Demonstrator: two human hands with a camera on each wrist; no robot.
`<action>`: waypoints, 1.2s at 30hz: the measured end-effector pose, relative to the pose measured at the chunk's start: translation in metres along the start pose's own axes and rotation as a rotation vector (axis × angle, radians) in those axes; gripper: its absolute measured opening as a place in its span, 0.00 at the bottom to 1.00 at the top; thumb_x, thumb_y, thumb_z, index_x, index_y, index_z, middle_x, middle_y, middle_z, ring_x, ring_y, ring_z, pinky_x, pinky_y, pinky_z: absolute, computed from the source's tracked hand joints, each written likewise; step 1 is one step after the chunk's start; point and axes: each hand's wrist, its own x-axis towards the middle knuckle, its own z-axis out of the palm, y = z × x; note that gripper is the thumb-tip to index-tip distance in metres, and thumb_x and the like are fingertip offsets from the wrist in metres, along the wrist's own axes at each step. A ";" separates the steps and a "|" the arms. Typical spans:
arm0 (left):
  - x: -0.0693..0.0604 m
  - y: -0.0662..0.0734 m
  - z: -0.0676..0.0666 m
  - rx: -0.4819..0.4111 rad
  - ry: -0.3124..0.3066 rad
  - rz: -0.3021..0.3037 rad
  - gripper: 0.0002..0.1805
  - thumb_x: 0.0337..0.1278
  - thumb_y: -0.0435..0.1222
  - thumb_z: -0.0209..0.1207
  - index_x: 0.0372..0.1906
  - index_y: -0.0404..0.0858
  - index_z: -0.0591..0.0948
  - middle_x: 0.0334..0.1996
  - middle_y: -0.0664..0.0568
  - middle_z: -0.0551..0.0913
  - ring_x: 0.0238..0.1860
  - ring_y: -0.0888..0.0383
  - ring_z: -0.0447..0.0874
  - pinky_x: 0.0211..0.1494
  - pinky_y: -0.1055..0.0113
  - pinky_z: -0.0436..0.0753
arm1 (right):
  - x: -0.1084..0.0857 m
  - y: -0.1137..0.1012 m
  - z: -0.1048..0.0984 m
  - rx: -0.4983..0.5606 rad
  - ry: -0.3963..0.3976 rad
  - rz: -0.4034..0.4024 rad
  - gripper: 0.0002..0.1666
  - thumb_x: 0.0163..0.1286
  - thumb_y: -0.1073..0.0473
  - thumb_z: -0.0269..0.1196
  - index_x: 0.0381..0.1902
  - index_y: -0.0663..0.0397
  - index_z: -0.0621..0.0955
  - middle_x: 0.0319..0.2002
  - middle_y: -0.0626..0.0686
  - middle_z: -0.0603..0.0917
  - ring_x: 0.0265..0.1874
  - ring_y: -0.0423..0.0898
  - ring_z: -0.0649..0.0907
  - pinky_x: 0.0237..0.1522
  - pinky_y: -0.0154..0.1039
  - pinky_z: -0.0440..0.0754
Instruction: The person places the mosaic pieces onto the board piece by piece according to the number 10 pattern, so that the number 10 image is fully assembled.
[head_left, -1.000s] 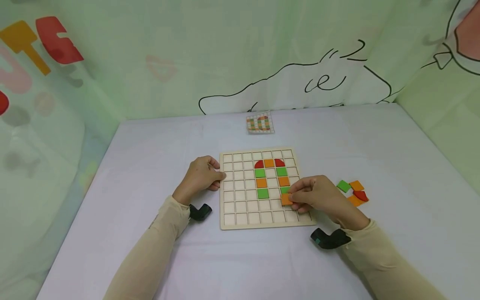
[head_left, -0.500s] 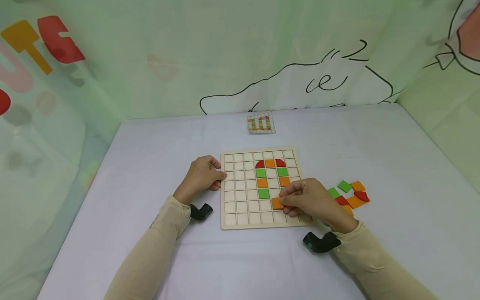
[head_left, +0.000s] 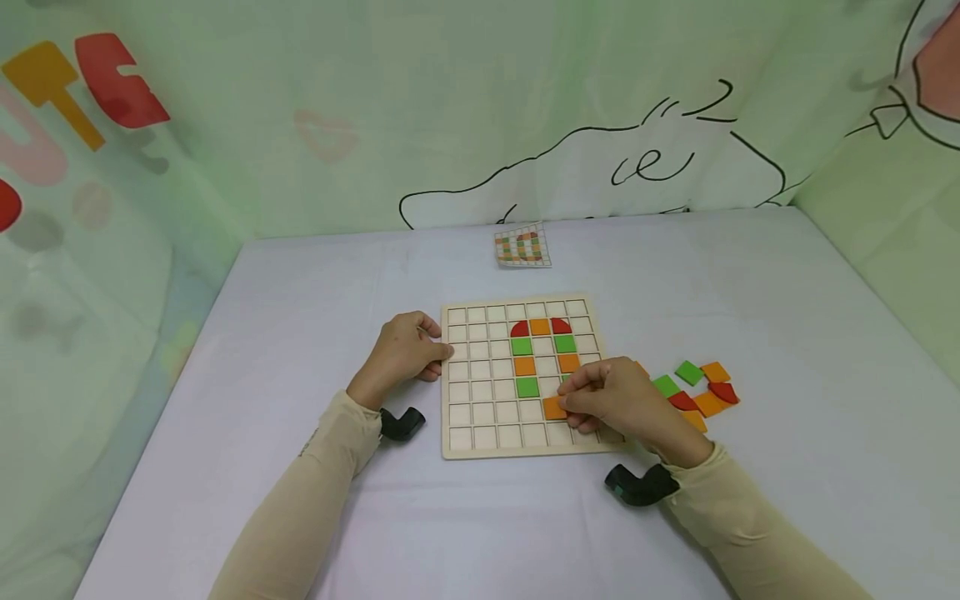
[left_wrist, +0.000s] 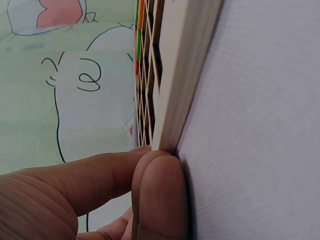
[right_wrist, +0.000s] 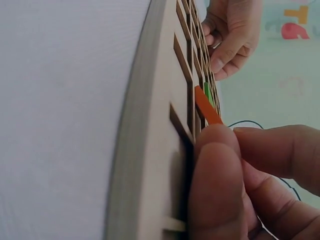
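Note:
My right hand [head_left: 611, 400] pinches an orange square tile [head_left: 553, 407] between thumb and fingers, over the lower part of a wooden grid board [head_left: 480, 414]. In the right wrist view the orange tile [right_wrist: 206, 105] stands tilted against the grid. At the board's left edge, my left hand [head_left: 402, 348] grips the rim; the left wrist view has thumb and finger at that wooden edge [left_wrist: 172, 100]. Set in the board are an orange tile [head_left: 539, 327] between two red rounded tiles [head_left: 560, 326], with green tiles [head_left: 528, 387] and orange ones in two columns below. My right hand partly covers the right column.
Several loose green, orange and red tiles [head_left: 688, 372] lie right of the board, partly behind the right hand. A small card [head_left: 522, 247] with a coloured grid pattern is at the back of the white table [head_left: 315, 283]. Printed curtains [head_left: 322, 100] stand behind.
My right hand has moved left and slightly down with the orange tile, then stayed nearly still over the last half second. The left hand keeps its place on the board.

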 end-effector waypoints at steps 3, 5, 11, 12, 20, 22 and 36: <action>0.000 0.000 0.000 0.000 0.002 -0.003 0.16 0.61 0.28 0.70 0.49 0.30 0.78 0.31 0.44 0.83 0.20 0.60 0.85 0.26 0.69 0.89 | 0.000 0.001 0.000 0.000 0.006 -0.001 0.10 0.68 0.65 0.71 0.43 0.67 0.85 0.28 0.54 0.87 0.24 0.45 0.86 0.30 0.37 0.91; 0.000 0.000 0.000 0.001 0.003 -0.005 0.16 0.61 0.28 0.70 0.49 0.30 0.78 0.31 0.44 0.83 0.20 0.60 0.85 0.26 0.69 0.89 | -0.001 0.001 0.000 0.002 0.008 -0.005 0.10 0.68 0.65 0.70 0.44 0.67 0.85 0.28 0.54 0.87 0.24 0.46 0.85 0.30 0.37 0.91; 0.001 0.000 0.002 0.007 -0.012 0.000 0.16 0.61 0.28 0.69 0.50 0.30 0.78 0.31 0.44 0.84 0.20 0.60 0.85 0.27 0.68 0.90 | -0.007 0.003 -0.004 0.004 0.024 -0.018 0.11 0.69 0.66 0.70 0.45 0.68 0.84 0.30 0.55 0.87 0.26 0.47 0.85 0.31 0.37 0.91; 0.001 -0.001 0.002 0.008 -0.013 -0.001 0.16 0.62 0.28 0.69 0.51 0.30 0.77 0.31 0.44 0.84 0.20 0.60 0.85 0.27 0.68 0.90 | -0.008 0.003 -0.007 -0.009 0.033 -0.026 0.11 0.69 0.66 0.69 0.45 0.68 0.84 0.30 0.55 0.87 0.26 0.47 0.85 0.31 0.37 0.91; 0.002 -0.001 0.001 0.012 -0.010 -0.021 0.16 0.62 0.29 0.69 0.51 0.31 0.77 0.33 0.43 0.84 0.22 0.59 0.86 0.29 0.67 0.90 | -0.031 0.019 -0.063 -0.188 0.183 0.004 0.17 0.71 0.58 0.69 0.52 0.64 0.85 0.34 0.53 0.87 0.29 0.44 0.85 0.26 0.34 0.85; 0.002 -0.001 0.000 0.016 -0.010 -0.025 0.16 0.62 0.29 0.69 0.51 0.31 0.77 0.33 0.43 0.84 0.22 0.59 0.86 0.29 0.67 0.90 | -0.039 0.027 -0.079 -0.230 0.203 0.023 0.19 0.72 0.55 0.69 0.53 0.64 0.84 0.34 0.51 0.88 0.28 0.43 0.84 0.25 0.35 0.84; -0.001 0.000 0.001 0.046 -0.007 -0.010 0.16 0.64 0.29 0.68 0.52 0.30 0.77 0.31 0.44 0.84 0.20 0.60 0.85 0.26 0.69 0.89 | -0.055 0.068 -0.127 -0.403 0.361 0.122 0.26 0.73 0.46 0.67 0.55 0.63 0.82 0.31 0.48 0.84 0.27 0.44 0.80 0.26 0.35 0.81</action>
